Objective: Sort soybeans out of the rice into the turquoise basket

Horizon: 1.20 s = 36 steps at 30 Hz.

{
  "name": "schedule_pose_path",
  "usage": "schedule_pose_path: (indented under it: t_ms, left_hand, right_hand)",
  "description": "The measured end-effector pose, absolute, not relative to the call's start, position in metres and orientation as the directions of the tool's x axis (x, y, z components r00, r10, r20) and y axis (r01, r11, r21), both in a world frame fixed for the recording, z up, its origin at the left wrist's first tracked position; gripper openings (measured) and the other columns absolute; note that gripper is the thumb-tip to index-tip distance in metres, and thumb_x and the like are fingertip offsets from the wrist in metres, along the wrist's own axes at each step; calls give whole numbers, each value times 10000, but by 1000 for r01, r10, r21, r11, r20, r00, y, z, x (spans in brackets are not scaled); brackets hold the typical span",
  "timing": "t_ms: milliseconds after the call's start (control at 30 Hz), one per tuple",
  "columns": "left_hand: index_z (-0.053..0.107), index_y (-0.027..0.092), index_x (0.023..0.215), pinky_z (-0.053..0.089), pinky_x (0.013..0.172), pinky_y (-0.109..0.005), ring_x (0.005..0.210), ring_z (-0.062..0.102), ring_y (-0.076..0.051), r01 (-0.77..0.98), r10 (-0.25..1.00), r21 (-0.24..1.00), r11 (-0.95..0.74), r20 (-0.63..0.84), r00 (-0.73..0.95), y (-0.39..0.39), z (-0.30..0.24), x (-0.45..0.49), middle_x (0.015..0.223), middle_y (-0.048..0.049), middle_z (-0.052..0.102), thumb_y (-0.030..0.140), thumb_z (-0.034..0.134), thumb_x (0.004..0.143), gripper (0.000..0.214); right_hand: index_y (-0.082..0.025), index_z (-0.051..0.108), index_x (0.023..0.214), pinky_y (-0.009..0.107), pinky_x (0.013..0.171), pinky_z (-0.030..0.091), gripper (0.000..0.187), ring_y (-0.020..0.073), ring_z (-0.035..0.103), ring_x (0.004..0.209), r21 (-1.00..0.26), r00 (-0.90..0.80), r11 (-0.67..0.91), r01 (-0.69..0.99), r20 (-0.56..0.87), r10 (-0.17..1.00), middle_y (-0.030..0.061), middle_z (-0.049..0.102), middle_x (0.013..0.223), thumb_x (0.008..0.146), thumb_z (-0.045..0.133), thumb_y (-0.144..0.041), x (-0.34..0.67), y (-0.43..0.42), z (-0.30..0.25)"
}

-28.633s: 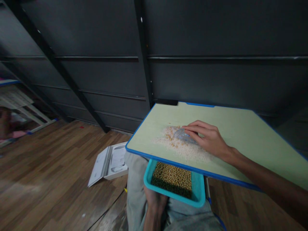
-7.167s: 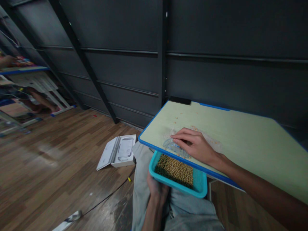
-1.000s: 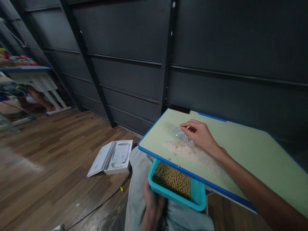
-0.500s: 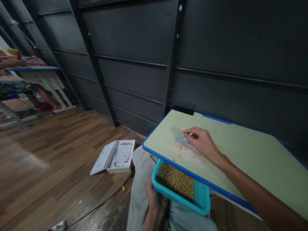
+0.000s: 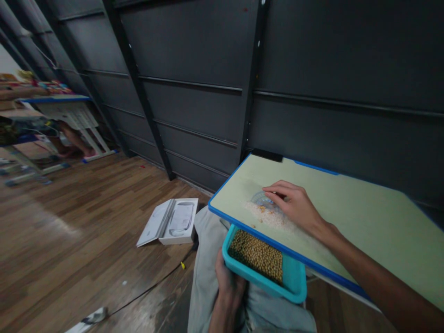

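Observation:
My right hand rests on a light green table with a blue rim. Its fingers are pressed down on a clear plastic protractor-like scraper. The scraper sits at the far edge of a small pile of white rice with a few yellow beans near the table's front edge. Below that edge, my left hand grips the near-left side of a teal tray filled with yellow-green beans, held over my lap.
A dark metal-panelled wall runs behind the table. On the wooden floor to the left lie an open white box and a thin cable. Another table with someone's legs under it stands at the far left.
My right hand has slid the scraper slightly toward the table's front-left edge, pushing the rice with it. The view has drifted right. The left hand keeps holding the tray.

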<state>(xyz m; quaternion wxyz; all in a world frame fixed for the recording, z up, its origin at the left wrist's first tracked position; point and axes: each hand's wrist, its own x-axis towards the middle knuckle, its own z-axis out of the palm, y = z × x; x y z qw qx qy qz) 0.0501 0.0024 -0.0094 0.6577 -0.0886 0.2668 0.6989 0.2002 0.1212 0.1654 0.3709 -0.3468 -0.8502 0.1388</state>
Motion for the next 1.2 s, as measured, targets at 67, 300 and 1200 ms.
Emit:
schedule_pose_path:
  t_ms: [67,300,1200]
  left_hand:
    - [750,80,1017,456,1055,-435,1141,647,-302,-969,876,248,3,-468,-116,3,-9,50,1070,-160,756,311,547,828,361]
    - [731,77,1086,445,1065,-448,1179,625,-307,-975,908,221,4,-409,-89,3,-12,51,1109,-167,745,326,531,845,399]
    - [718,83,1120,431,1079,-491,1217,599,-324,-983,907,182,-1,-415,-78,2,-3,51,1153,-169,730,341,525,852,419]
  right_hand:
    - [-258,750,1048,367,803,533,187,199,679,906,-479,-506,736,478,534,677,51,730,1014,936,605,-215,200,119,166]
    - [-256,740,1078,362,836,531,198,191,673,933,-473,-565,769,430,524,638,44,722,1015,944,602,-210,198,114,169]
    - [-274,749,1068,365,775,560,213,193,677,876,-468,-536,775,425,559,632,50,731,975,943,587,-215,187,99,169]
